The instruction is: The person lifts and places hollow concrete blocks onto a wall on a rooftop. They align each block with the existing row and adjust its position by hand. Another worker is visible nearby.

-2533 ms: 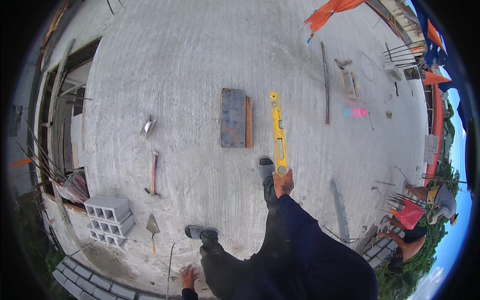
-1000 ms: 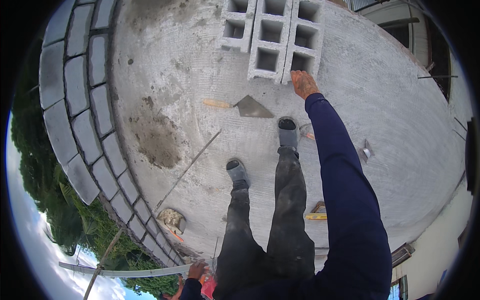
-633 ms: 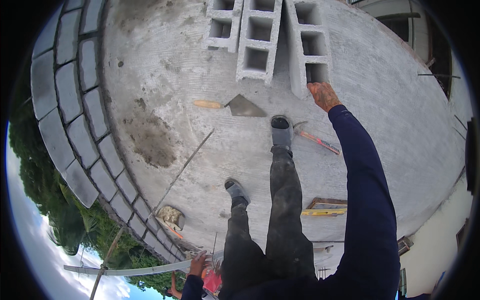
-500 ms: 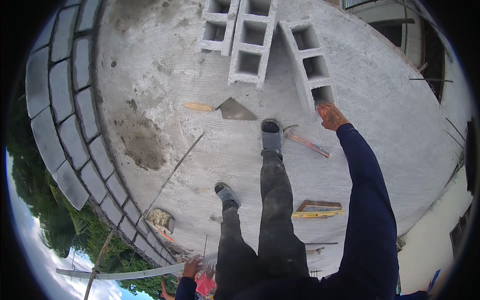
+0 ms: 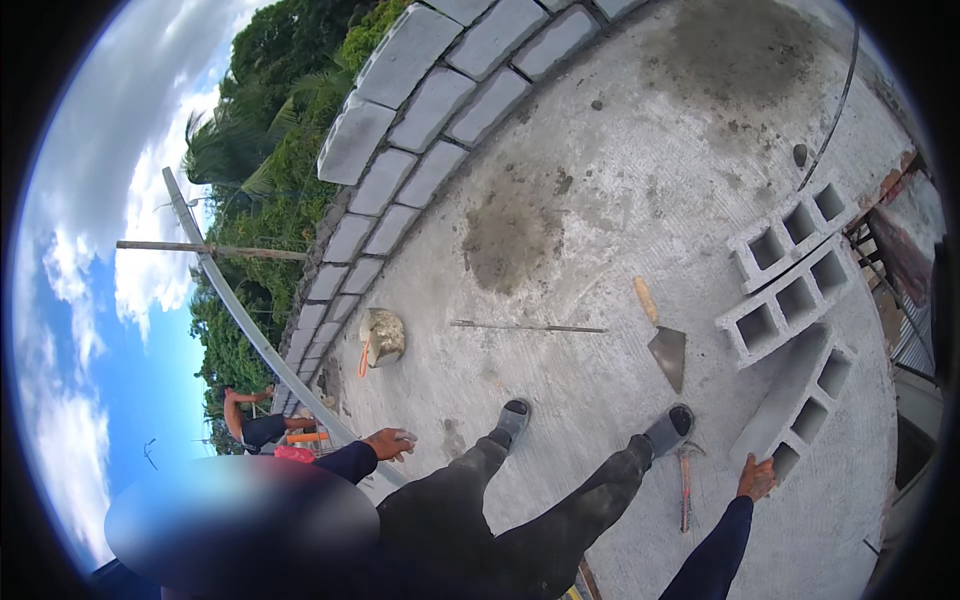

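My right hand (image 5: 757,477) grips the near end of a grey concrete hollow block (image 5: 790,392), with its fingers curled over the end wall by the last opening. The block lies on the concrete floor, its cells showing. My left hand (image 5: 390,444) is out beside my leg, fingers extended and apart, with nothing visible in it. Two more hollow blocks (image 5: 785,308) (image 5: 797,232) lie side by side beyond the gripped one. A pointed trowel (image 5: 668,352) with a wooden handle rests in front of my feet. Near my right foot lies a hammer (image 5: 686,488).
A block wall (image 5: 400,180) with mortar joints runs along the left. By its base stands a cement-stained bucket (image 5: 383,336). A thin rod (image 5: 528,326) and mortar patches (image 5: 510,240) are on the floor. A long pale bar (image 5: 245,338) slants at left, near another person (image 5: 262,428).
My view has swung left, bringing in more wall and sky. My right hand stays at the block's end. My left hand now shows more fully, its fingers spread.
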A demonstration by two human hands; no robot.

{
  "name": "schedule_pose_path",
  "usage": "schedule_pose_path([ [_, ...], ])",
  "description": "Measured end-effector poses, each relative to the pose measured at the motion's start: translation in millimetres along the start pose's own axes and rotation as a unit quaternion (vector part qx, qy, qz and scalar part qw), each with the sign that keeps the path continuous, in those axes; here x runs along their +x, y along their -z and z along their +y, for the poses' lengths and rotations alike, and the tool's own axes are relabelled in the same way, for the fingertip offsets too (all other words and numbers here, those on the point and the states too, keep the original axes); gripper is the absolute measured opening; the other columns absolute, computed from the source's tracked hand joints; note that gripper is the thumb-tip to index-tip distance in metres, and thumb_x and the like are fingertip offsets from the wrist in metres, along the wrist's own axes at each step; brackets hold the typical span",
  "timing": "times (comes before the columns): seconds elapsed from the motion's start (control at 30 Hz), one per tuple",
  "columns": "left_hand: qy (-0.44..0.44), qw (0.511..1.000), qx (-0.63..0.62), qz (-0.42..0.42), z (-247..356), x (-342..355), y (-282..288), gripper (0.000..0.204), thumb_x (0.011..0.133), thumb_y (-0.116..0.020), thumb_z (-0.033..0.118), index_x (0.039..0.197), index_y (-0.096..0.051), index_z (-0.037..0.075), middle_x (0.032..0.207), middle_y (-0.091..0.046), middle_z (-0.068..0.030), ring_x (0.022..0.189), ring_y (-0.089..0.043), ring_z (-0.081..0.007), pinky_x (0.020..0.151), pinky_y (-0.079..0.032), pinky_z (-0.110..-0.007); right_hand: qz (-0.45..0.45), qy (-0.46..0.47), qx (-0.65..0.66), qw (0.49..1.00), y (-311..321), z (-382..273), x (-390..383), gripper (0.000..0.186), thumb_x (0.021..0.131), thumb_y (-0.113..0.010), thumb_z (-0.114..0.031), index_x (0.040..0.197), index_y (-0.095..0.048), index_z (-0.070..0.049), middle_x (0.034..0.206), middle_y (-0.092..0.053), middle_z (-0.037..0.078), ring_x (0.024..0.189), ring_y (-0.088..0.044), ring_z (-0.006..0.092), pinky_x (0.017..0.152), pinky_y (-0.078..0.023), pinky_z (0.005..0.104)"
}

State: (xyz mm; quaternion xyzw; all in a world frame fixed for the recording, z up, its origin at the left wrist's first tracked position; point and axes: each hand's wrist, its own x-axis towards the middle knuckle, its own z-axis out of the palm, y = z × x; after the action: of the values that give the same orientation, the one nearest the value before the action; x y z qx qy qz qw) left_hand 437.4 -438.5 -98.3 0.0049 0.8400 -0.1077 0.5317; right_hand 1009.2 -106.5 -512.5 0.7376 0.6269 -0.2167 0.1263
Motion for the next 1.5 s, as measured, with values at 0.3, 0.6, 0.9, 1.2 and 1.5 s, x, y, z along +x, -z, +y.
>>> schedule_pose_path([
  [0.3, -0.036, 0.989, -0.125, 0.075, -87, 11, 19, 0.042, 0.083, -0.057, 0.035, 0.113, -0.059, 0.005, 0.09, -0.067, -0.0075, 0.066, -0.065, -0.0178, 0.06, -0.051, -0.031, -0.334, 0.011, -0.089, 0.938, 245, -47, 4, 0.055, 0.056, -0.08, -0.036, 0.084, -0.064, 0.009, 0.077, -0.066, 0.019, 0.069, -0.066, 0.0285, 0.065, -0.05, 0.0363],
  [0.6, 0.008, 0.981, -0.183, 0.071, -253, 35, -54, 0.03, 0.081, -0.056, 0.031, 0.101, -0.066, 0.011, 0.086, -0.067, -0.0072, 0.064, -0.065, -0.0188, 0.062, -0.051, -0.032, -0.389, 0.238, -0.424, 0.782, 314, -153, -267, 0.057, 0.069, -0.071, -0.048, 0.1, -0.063, -0.001, 0.103, -0.063, 0.019, 0.094, -0.06, 0.0322, 0.08, -0.048, 0.0435],
  [0.9, -0.392, 0.898, -0.196, 0.043, -135, 104, 23, 0.058, 0.083, -0.053, 0.041, 0.127, -0.049, 0.003, 0.12, -0.054, -0.0214, 0.113, -0.051, -0.0354, 0.096, -0.04, -0.043, -0.274, 0.396, -0.57, 0.665, 360, -388, -493, 0.062, 0.066, -0.071, -0.053, 0.102, -0.063, -0.003, 0.101, -0.063, 0.019, 0.099, -0.059, 0.0312, 0.087, -0.045, 0.0405],
  [1.2, -0.378, 0.898, -0.225, -0.002, -218, 113, 285, 0.092, 0.069, -0.061, 0.064, 0.123, -0.046, -0.01, 0.122, -0.053, -0.026, 0.115, -0.051, -0.0344, 0.096, -0.041, -0.038, -0.199, 0.696, -0.475, 0.501, 399, -719, -666, 0.044, 0.07, -0.069, -0.045, 0.072, -0.053, -0.005, 0.063, -0.057, 0.013, 0.065, -0.058, 0.0305, 0.071, -0.042, 0.0402],
  [1.5, -0.286, 0.845, -0.443, 0.094, -334, 246, 460, 0.045, 0.07, -0.07, 0.026, 0.106, -0.063, 0.001, 0.095, -0.065, -0.0085, 0.085, -0.06, -0.0193, 0.076, -0.046, -0.031, -0.123, 0.897, -0.337, 0.258, 303, -1069, -671, 0.013, 0.077, -0.057, -0.021, 0.077, -0.051, -0.009, 0.067, -0.054, 0.009, 0.066, -0.056, 0.0273, 0.079, -0.037, 0.0413],
])
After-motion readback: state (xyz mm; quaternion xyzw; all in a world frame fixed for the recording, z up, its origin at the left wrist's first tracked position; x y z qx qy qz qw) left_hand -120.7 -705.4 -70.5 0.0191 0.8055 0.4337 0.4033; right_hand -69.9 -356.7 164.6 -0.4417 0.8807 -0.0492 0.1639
